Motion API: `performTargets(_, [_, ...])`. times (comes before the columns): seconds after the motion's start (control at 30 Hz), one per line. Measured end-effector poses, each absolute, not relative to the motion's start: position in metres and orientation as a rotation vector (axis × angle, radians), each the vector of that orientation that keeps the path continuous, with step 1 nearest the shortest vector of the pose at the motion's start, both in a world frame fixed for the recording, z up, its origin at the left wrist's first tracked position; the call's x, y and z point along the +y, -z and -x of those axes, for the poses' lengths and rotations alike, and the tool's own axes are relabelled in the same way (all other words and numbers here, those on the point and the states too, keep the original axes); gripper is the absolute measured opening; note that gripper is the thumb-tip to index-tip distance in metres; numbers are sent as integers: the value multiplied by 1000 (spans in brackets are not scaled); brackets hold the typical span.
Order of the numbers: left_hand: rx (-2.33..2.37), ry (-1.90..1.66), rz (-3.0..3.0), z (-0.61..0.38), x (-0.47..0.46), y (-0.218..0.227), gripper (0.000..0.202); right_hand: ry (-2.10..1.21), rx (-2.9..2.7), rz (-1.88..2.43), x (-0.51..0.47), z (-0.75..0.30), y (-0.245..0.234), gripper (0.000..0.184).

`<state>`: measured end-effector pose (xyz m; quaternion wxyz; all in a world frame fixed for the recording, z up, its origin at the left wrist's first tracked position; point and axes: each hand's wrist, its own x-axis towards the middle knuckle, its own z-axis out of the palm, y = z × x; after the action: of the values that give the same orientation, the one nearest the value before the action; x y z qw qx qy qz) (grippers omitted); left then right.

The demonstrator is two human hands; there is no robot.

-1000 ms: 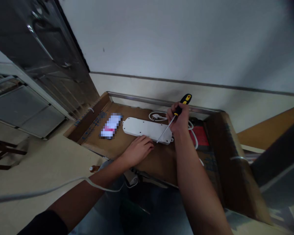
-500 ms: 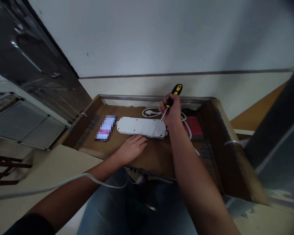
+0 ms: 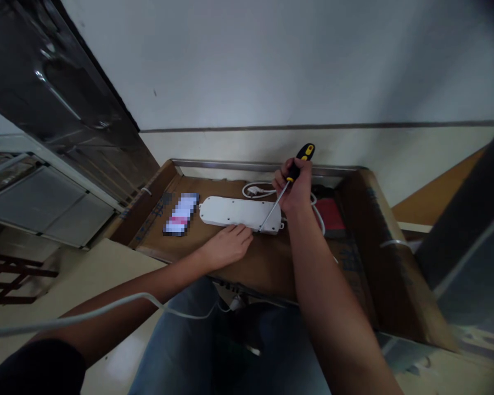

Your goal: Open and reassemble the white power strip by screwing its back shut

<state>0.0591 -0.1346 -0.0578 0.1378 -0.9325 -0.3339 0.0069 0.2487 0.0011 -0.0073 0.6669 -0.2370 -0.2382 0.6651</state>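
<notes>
A white power strip (image 3: 214,211) lies face down on the cardboard, with small screw holes along its back. My right hand (image 3: 296,184) is closed around the black and yellow handle of a screwdriver (image 3: 278,204). The shaft slants down to the left, and its tip meets the strip's near edge by a screw hole. Whether it sits in a screw I cannot tell. My left hand (image 3: 230,245) rests at the strip's near side, fingers curled together against its edge, close to the tip. Behind the strip loops its white cord with a plug (image 3: 254,190).
A phone (image 3: 181,214) with a lit, blurred screen lies left of the strip. On the right sits a red box (image 3: 330,214). Raised cardboard sides (image 3: 403,263) edge the work surface, with a wall behind. A pale cable (image 3: 107,308) crosses over my left forearm.
The screwdriver tip has shifted slightly, from beside the strip's near edge to the screw hole there. The whole view has moved a little; both hands keep their grip.
</notes>
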Motion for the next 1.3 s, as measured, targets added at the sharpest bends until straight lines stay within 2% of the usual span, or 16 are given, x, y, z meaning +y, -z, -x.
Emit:
performTargets(0.13, [-1094, 230, 2702, -53, -137, 63, 19, -1502, -519, 555, 1, -249, 6, 33])
performTargets(0.37, [-1632, 1324, 2792, -57, -135, 65, 15, -1461, -445, 618, 11, -251, 16, 31])
performTargets(0.6, [-2126, 2206, 2411, -72, -114, 57, 22, -1382, -415, 735, 26, -256, 35, 34])
performTargets(0.7, [-2261, 2628, 2156, -76, -96, 53, 17, -1297, -403, 778, 31, -262, 37, 38])
performTargets(0.93, [-2262, 3300, 1750, -87, -40, 41, 19, -962, -309, 833, 30, -277, 26, 34])
performTargets(1.03, [-2288, 3536, 1547, -90, -18, 32, 13, -815, -307, 821, 26, -277, 21, 38])
performTargets(1.13, [-2360, 3683, 1397, -92, -2, 27, 10, -694, -324, 812, 23, -276, 19, 41])
performTargets(1.3, [-2371, 3840, 1288, -93, 4, 26, 17, -603, -365, 822, 23, -273, 21, 40])
